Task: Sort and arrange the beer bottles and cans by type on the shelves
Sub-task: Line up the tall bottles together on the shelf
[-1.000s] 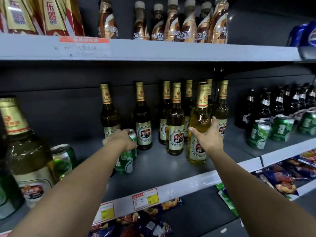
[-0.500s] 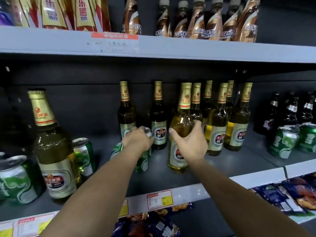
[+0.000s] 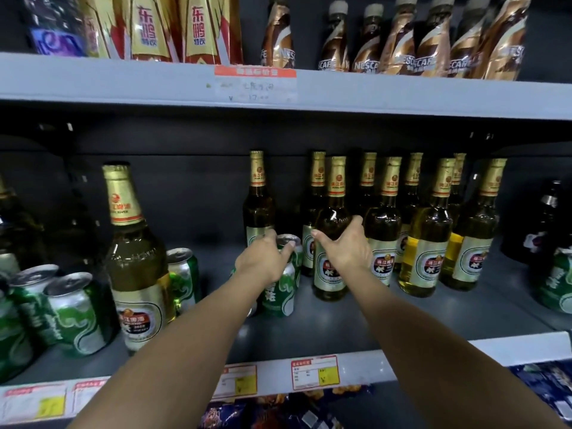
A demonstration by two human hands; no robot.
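Gripping a beer bottle [image 3: 330, 261] round its shoulder, the right hand [image 3: 346, 249] has carried it leftward over the last second, out of the bottle cluster [image 3: 433, 243] towards the shelf's right end and into the middle of the middle shelf [image 3: 356, 323], where it now appears to stand just in front of the back-row bottles. The left hand [image 3: 263, 261] has kept its fingers curled over the top of a green can [image 3: 280, 292] throughout; can and hand are touching the bottle's left side or very nearly so. Further green cans [image 3: 71, 311] and a lone large bottle [image 3: 136, 274] stand mixed together near the shelf's left front edge, and another can [image 3: 557, 283] shows at the right edge. Judged from this layout, the bottle's shift closes the gap in the bottle row, while the can probably belongs with the left-hand cans. Sorting is only partly done: types remain interleaved at both ends of the shelf.
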